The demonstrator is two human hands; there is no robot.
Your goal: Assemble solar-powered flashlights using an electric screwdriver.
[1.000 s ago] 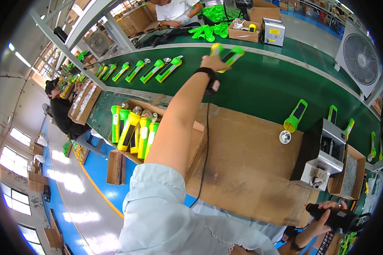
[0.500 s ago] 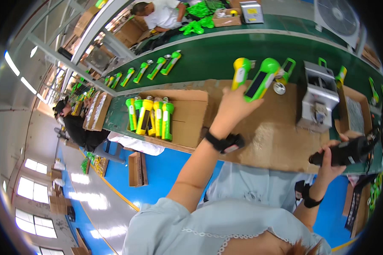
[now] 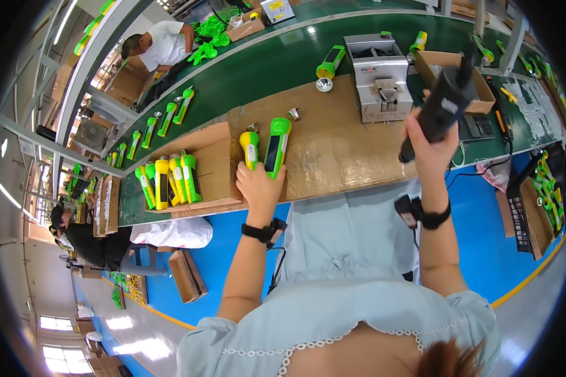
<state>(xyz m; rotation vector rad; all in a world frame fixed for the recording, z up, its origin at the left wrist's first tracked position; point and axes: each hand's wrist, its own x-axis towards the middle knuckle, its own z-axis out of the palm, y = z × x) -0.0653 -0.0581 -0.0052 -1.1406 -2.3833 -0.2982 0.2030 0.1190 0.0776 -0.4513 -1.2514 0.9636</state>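
Note:
On the cardboard sheet (image 3: 333,151), my left hand (image 3: 258,186) is closed round the lower ends of two flashlights. One is a yellow-and-green flashlight (image 3: 249,149); beside it lies a green flashlight with a dark panel (image 3: 277,146). Small silver reflector cups (image 3: 294,114) show near their heads. My right hand (image 3: 431,139) grips a black electric screwdriver (image 3: 445,105), raised over the right part of the bench, its tip slanting down to the left. Another green-and-yellow flashlight (image 3: 331,63) lies farther back with a silver reflector at its head.
An open cardboard box (image 3: 215,157) with several flashlights (image 3: 161,182) stands left of my left hand. A grey metal fixture (image 3: 380,78) sits at the back; right of it is a small carton (image 3: 431,63). Flashlights line the green conveyor (image 3: 245,81). Two people work at the left.
My view has shifted. The left hand has drawn the two flashlights back toward me, close to the box. My right hand has lifted the electric screwdriver from the bench's right edge.

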